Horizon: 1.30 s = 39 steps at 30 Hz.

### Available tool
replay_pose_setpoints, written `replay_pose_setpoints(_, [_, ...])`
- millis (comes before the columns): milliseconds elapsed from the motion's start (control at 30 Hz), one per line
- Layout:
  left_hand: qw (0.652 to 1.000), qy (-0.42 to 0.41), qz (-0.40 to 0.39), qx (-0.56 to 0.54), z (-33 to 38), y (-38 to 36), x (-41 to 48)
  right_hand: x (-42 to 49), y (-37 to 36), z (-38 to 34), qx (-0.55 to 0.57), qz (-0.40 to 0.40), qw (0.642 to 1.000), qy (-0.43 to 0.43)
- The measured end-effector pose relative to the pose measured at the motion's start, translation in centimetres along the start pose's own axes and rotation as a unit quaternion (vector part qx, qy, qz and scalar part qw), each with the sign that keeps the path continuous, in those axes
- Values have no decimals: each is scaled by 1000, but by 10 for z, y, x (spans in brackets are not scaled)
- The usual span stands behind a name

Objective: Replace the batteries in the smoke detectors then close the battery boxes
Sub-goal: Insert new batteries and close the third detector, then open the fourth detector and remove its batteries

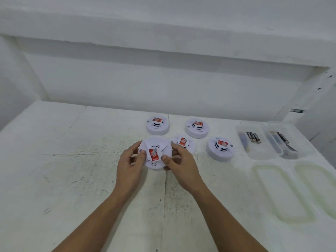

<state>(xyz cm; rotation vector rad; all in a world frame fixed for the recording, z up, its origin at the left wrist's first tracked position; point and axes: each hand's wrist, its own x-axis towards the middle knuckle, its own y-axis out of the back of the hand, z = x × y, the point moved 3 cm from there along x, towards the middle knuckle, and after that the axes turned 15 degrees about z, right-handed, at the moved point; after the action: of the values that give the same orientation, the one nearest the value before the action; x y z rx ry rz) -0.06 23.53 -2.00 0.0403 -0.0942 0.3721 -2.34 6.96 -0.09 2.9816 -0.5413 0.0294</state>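
Note:
I hold a round white smoke detector (157,144) with a red label above the white table (72,160). My left hand (130,160) grips its left edge, thumb on top beside the label. My right hand (181,164) grips its right edge with curled fingers. Several more white detectors with red labels lie behind it, among them one at the back left (157,124), one at the back right (197,128) and one further right (221,149). Black batteries (253,137) lie in a clear box (254,142) at the right.
A second clear box (283,140) with more batteries and dark tools stands beside the first. Two translucent lids (283,193) lie on the table in front of the boxes. A white wall and ledge rise behind the table.

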Motion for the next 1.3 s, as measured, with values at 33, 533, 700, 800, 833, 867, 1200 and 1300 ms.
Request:
replay_pose_setpoints(33, [1000,-6,0,7,1,7,10,4,-14,-2,-10,-4,1000,4])
replay_pose_setpoints(533, [973,-59,-16,221,-12,40,94,38,-86,-13,-236,-27,971,30])
replay_pose_setpoints(700, [927,-52,-1,372,-15,36,105,45,-91,-9,-295,-13,954,44])
replay_pose_setpoints(800, [917,-39,-15,396,-18,35,110,48,-92,-6,-304,-14,952,16])
replay_pose_setpoints(833, [917,-37,-22,397,-19,36,110,48,-92,-6,-299,-13,954,4])
replay_pose_setpoints(867, [917,-40,-26,395,-18,37,111,49,-92,-6,-293,-13,956,-9])
replay_pose_setpoints(1200, [916,-9,-124,382,-13,0,156,93,-89,-29,-329,33,944,19])
replay_pose_setpoints(1300, [908,-15,-187,376,-7,-30,165,121,-85,-41,-374,79,924,6])
